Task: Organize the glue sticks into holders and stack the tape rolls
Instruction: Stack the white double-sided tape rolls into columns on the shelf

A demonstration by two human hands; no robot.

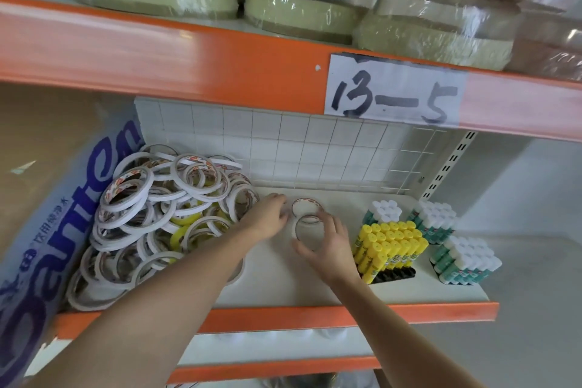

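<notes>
A big loose heap of white and yellow tape rolls covers the left of the white shelf. My left hand reaches to the heap's right edge, fingers curled at a roll there. My right hand grips a thin white tape roll by its rim, just above the shelf. Another roll lies flat right behind it. Yellow glue sticks stand packed in a black holder to the right. White-capped green glue sticks stand in three clusters.
An orange beam with a paper label "13-5" runs overhead, wrapped rolls stored above it. A white wire grid backs the shelf. A blue-printed plastic pack leans at the left. The shelf's orange front edge is near my forearms.
</notes>
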